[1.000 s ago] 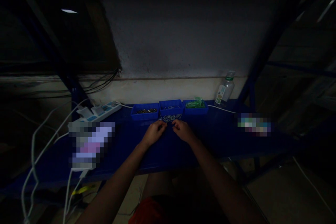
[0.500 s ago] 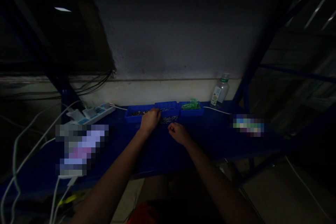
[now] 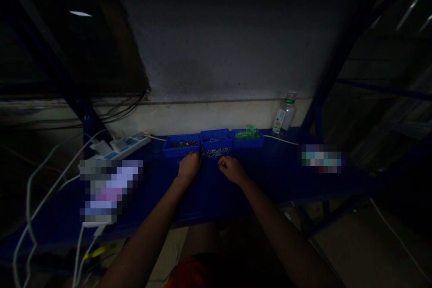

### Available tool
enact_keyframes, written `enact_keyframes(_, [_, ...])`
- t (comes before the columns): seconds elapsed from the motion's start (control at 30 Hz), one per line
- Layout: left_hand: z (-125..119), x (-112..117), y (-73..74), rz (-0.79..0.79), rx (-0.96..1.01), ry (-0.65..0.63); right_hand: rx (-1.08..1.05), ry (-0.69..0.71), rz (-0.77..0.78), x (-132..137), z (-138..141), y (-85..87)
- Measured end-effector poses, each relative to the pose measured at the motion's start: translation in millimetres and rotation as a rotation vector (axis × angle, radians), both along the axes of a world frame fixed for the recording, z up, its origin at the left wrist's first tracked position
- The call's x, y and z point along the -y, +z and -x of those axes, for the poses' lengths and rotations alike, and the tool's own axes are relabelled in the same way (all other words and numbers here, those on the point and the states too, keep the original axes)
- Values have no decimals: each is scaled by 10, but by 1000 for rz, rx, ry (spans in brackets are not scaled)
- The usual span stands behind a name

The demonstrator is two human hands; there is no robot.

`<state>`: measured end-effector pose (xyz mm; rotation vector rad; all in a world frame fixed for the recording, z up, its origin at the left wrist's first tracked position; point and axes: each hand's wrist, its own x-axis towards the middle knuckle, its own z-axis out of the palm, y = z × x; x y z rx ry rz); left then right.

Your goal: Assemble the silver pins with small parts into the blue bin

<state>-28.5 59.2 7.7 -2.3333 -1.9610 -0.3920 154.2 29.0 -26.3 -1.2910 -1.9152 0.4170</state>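
My left hand [image 3: 189, 165] rests at the left end of a pile of thin, silvery pin-like metal pieces [image 3: 218, 152] on the blue table. Its fingers are closed, and their tips are hidden from me. My right hand [image 3: 231, 168] is just in front of the pile's right part, fingers curled together in a pinch; anything inside is too small to make out. Behind the hands stand a blue bin [image 3: 168, 145] of small brassy parts, a middle blue bin [image 3: 211, 145] with a few thin metal pieces, and a right blue bin [image 3: 246, 144] holding green plastic bits [image 3: 248, 134].
A clear bottle [image 3: 285, 117] stands at the back right. A blurred-out object [image 3: 321, 158] lies on the right side. At left are a power strip [image 3: 131, 145] with plugs, white cables [image 3: 30, 198] and a pixelated device [image 3: 113, 191]. The light is dim.
My left hand has drawn back from in front of the left and middle bins toward me, uncovering the brassy parts and more of the pile. My right hand stays almost where it was.
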Motion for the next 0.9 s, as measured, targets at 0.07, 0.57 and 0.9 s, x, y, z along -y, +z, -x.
enact_keyframes(0.07, [13,43,-27,-12,25,-31,-11,0,0,-6,2,-5])
enact_keyframes(0.57, [-13,332,-138,-39,281,-410,-66,87,51,59,7,50])
enact_keyframes(0.9, [-11,294,-180,-16,345,-475,-89,126,36,49,10,35])
